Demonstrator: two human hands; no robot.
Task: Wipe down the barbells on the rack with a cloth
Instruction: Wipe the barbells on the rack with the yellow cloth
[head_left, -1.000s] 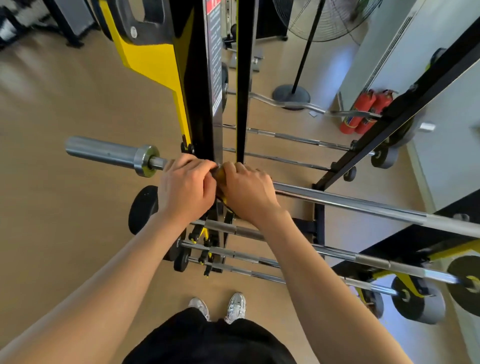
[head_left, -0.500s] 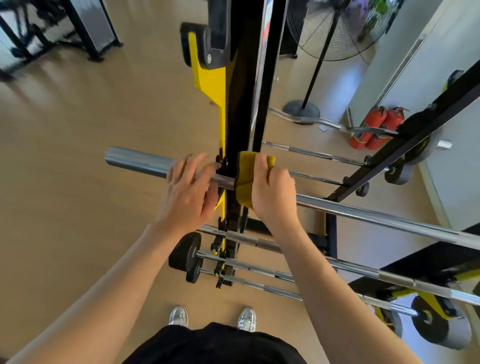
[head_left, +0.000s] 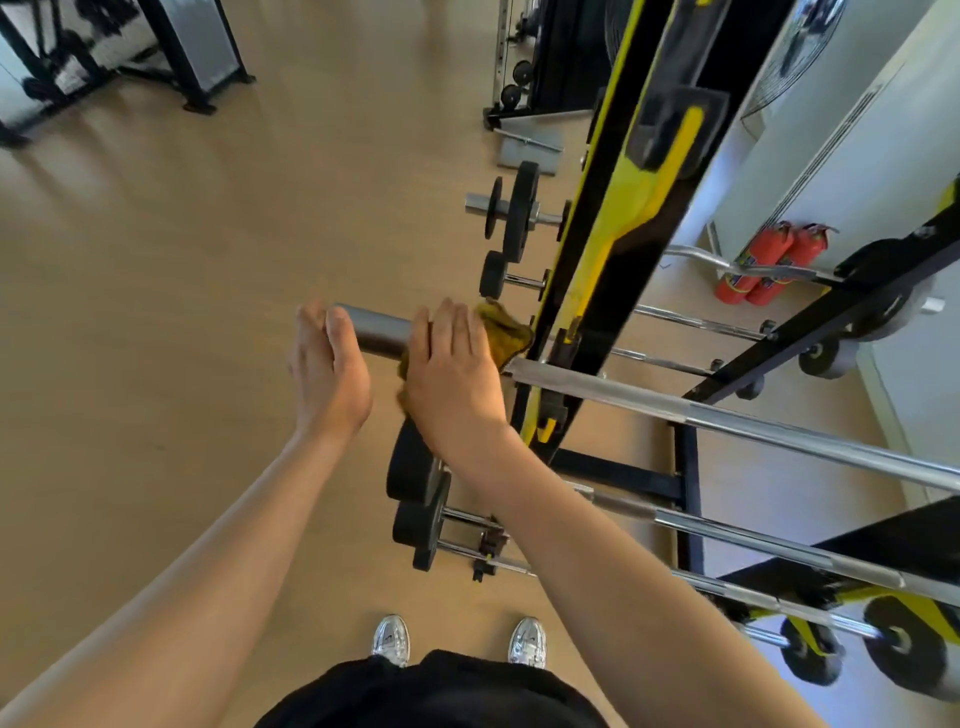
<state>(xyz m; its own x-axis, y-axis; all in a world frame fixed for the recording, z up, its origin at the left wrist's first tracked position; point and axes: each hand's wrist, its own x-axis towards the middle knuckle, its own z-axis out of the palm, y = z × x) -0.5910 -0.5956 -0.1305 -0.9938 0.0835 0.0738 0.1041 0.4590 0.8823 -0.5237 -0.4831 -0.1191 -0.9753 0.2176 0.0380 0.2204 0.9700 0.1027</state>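
1. A barbell (head_left: 727, 415) lies across a black and yellow rack (head_left: 613, 249), running from centre frame down to the right edge; its thick grey sleeve end (head_left: 374, 330) sticks out to the left of the rack upright.
2. A mustard-yellow cloth (head_left: 506, 332) is draped over the sleeve just beside the upright, bunched at its right side.
3. The right hand (head_left: 452, 374) lies on the cloth, palm down with fingers stretched forward and flat — pressing the cloth onto the sleeve rather than clenched round it.
4. The left hand (head_left: 327, 369) sits at the very tip of the sleeve, loose and uncurled, thumb side up, fingers touching the sleeve end but not wrapped round it.
5. Both forearms are bare and reach up from the bottom of the frame.
6. Below the top barbell, more bars (head_left: 779, 540) rest on lower rungs of the rack, some with small black plates (head_left: 415, 467) at their left ends.
7. Beyond the upright, further small plates (head_left: 519, 208) hang on pegs.
8. Two red fire extinguishers (head_left: 763, 265) stand by a pale wall on the right.
9. The floor (head_left: 182, 312) is light wood — silver shoes (head_left: 392, 639) and dark clothing show at the bottom edge.
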